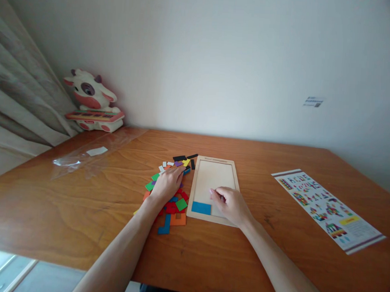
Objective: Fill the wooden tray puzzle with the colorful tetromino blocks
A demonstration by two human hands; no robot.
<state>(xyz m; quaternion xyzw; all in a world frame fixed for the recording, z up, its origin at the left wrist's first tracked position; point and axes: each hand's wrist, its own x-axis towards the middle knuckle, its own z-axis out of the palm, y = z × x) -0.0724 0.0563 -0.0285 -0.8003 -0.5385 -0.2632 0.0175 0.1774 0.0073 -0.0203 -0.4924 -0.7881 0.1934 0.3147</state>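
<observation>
My left hand (168,184) lies palm down on a heap of flat coloured puzzle pieces (181,204), its fingers stretched forward near a small blue piece (187,171). Beside the heap is a wooden puzzle tray (214,158) with a raised frame. A blue rectangular piece (201,208) lies in the tray's near left corner. Over the tray's near right part rests my right hand (233,203), fingers curled in, with nothing visible in them. Pieces under my left palm are hidden.
A printed pattern sheet (329,209) lies on the wooden table (96,210) at the right. Clear plastic wrapping (80,155) with a white label is at the left. A cow toy with a keyboard (94,101) stands against the wall, near a curtain (18,80).
</observation>
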